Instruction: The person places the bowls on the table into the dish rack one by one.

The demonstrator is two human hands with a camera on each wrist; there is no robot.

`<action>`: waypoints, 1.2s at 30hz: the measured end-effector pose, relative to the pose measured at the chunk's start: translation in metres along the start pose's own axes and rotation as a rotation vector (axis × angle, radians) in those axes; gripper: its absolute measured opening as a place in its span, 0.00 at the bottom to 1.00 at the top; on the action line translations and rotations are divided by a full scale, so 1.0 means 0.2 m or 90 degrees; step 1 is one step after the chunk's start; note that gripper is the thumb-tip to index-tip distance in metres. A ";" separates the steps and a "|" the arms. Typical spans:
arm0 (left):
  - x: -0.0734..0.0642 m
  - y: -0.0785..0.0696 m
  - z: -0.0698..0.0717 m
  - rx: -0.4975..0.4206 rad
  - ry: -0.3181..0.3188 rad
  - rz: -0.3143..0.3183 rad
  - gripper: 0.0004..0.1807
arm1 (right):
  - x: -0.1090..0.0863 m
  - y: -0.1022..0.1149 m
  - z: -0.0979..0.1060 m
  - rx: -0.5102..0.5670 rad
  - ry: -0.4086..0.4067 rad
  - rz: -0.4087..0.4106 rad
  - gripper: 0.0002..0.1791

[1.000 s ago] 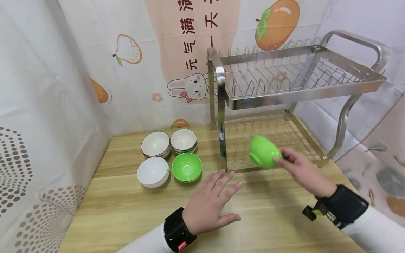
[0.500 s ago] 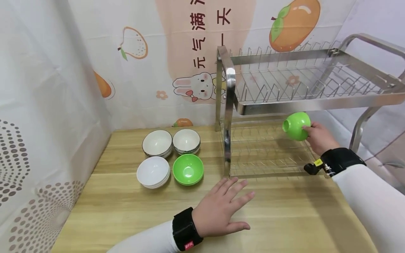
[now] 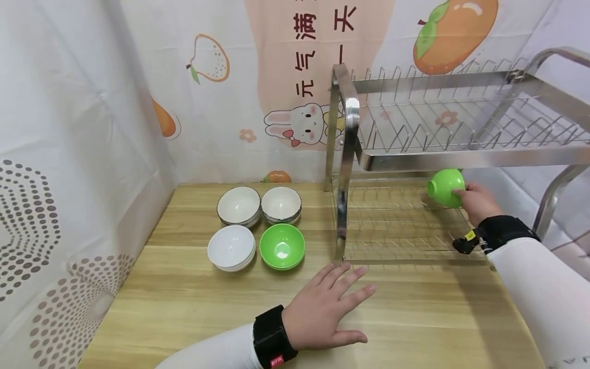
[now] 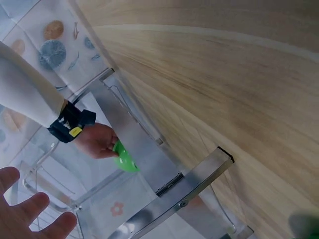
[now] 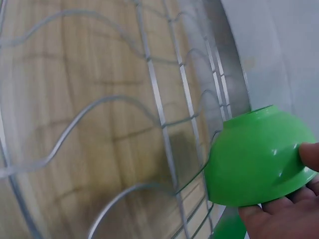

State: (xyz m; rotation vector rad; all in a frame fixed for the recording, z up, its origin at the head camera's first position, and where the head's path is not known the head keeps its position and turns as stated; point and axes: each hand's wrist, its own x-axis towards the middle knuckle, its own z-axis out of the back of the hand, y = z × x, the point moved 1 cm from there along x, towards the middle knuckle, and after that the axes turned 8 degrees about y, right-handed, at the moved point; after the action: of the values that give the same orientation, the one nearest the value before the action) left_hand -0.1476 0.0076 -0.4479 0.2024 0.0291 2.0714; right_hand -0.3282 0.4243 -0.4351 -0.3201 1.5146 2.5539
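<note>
My right hand (image 3: 479,204) reaches under the top shelf of the dish rack and pinches a green bowl (image 3: 446,188) by its rim. In the right wrist view the thumb lies on the outside of the green bowl (image 5: 259,159) and the fingers pass under its rim. The bowl is tipped on its side, its foot facing left, close to the wires of the lower shelf (image 3: 392,225); whether it touches them I cannot tell. My left hand (image 3: 324,310) is spread, palm down, over the table in front of the rack, holding nothing.
Left of the two-tier metal dish rack (image 3: 346,154) stand a green bowl stack (image 3: 282,247), a white bowl stack (image 3: 232,248) and two dark-rimmed bowl stacks, one at the back left (image 3: 238,206) and one beside it (image 3: 281,205). A printed curtain (image 3: 221,128) hangs behind.
My right hand has carried the green bowl rightward and deeper into the rack's lower level, tipping it onto its side. The left hand stays spread, and the head view has shifted.
</note>
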 end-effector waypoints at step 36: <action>-0.18 0.01 0.04 -0.058 -0.041 0.120 0.46 | -0.71 0.23 -0.32 -0.117 0.021 0.154 0.42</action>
State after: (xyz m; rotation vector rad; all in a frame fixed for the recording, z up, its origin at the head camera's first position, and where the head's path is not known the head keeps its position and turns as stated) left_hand -0.1306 -0.0257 -0.4446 0.2231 -0.1277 2.2463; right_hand -0.1948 0.3430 -0.3884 -0.2123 1.4079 2.8985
